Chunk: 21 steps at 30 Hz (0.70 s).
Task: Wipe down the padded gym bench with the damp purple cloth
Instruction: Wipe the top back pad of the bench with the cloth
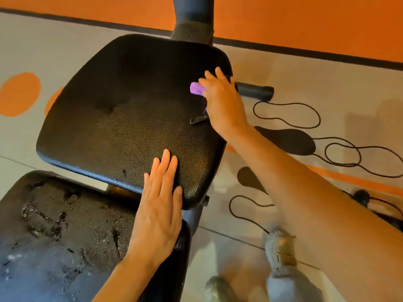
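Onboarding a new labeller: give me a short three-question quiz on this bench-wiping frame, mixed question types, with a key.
1. True or false: the left hand lies flat, fingers spread, on the near corner of the upper pad.
2. Multiple choice: the purple cloth is A) on the floor, B) under the right hand near the pad's right edge, C) draped over the lower pad.
3. Fill in: the pad with the cracked, flaking cover is the ____ one.

Key: 1 true; 2 B; 3 lower.
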Available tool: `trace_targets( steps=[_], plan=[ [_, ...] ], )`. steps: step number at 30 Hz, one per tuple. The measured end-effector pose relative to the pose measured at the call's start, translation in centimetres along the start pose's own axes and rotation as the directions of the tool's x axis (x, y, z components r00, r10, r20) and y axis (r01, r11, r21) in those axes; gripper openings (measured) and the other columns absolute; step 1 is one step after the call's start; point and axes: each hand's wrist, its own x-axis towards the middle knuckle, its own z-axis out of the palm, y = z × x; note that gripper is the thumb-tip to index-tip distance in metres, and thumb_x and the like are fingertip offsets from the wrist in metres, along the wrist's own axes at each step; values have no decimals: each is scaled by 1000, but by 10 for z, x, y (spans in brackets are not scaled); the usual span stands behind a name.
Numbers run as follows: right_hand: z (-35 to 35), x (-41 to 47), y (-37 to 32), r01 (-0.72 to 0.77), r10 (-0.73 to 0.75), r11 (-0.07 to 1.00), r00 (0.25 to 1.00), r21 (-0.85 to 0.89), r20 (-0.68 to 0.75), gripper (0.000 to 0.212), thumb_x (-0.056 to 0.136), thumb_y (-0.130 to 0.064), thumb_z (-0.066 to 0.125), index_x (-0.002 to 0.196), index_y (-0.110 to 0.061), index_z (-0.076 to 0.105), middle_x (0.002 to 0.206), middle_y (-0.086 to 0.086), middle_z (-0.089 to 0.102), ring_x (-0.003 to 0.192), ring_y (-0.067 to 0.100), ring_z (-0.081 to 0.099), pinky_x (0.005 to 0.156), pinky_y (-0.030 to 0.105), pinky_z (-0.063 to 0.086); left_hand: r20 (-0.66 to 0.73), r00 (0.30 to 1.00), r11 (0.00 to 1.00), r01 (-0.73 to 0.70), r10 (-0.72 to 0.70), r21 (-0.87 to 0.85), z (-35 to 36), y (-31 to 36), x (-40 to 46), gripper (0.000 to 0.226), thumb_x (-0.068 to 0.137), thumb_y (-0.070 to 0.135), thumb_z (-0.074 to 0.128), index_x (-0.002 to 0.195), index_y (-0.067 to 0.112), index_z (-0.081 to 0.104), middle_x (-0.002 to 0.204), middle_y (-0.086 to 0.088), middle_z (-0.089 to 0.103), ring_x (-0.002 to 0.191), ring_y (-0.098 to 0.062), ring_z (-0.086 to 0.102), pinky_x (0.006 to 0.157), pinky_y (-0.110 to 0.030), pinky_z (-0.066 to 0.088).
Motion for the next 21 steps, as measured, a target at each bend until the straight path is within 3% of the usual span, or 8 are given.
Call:
trace_targets(
  steps=[2,4,6,9,12,17,21],
  plan=[
    [-2,16,2,-13,14,993,1000,118,-10,45,97,-4,47,141,-11,44,154,8,34,148,24,18,120,40,11,-17,1000,1000,13,-13,2,0,3,-1,55,104,31,26,157,28,11,164,20,0,152,-2,-4,122,-18,-6],
    [-8,-2,11,26,13,919,995,393,-94,38,101,-7,41,139,-8,47,148,9,44,142,18,32,117,29,25,-30,999,1000,21,-21,0,1,7,4,56,103,29,29,156,30,11,164,22,0,152,-1,-5,121,-16,-7],
    [-19,-29,25,20,118,739,980,674,-159,35,102,-14,41,135,-11,52,129,5,62,116,-2,54,95,11,45,-37,999,1000,-13,13,18,4,14,15,56,104,30,29,157,29,12,165,19,1,152,-1,-4,121,-18,-8],
    [-29,-56,54,-50,308,488,944,871,-119,27,102,-22,44,126,-30,53,89,-13,64,81,-10,62,72,9,51,-23,996,996,-82,83,41,10,32,44,54,104,35,25,157,27,15,165,16,4,152,-1,-4,122,-21,-8],
    [-20,-59,78,-108,414,261,910,959,-10,35,100,-27,47,134,-28,53,98,-18,62,91,-4,63,78,14,54,-4,987,983,-157,158,91,16,48,76,53,105,34,25,156,24,19,166,11,8,153,-4,-3,124,-24,-6],
    [7,-55,84,-106,390,108,919,988,56,27,102,-26,43,124,-33,56,91,-29,65,83,-14,63,70,6,49,48,985,976,-169,164,136,22,53,109,53,105,33,25,157,25,18,165,14,8,151,1,-4,126,-28,-3],
    [27,-38,72,-31,365,37,931,999,15,34,102,-27,41,134,-26,50,122,-14,60,114,-1,56,97,22,47,45,990,984,-138,133,115,23,56,112,49,107,32,27,155,34,16,163,21,10,149,7,-2,122,-19,-6]
  ],
)
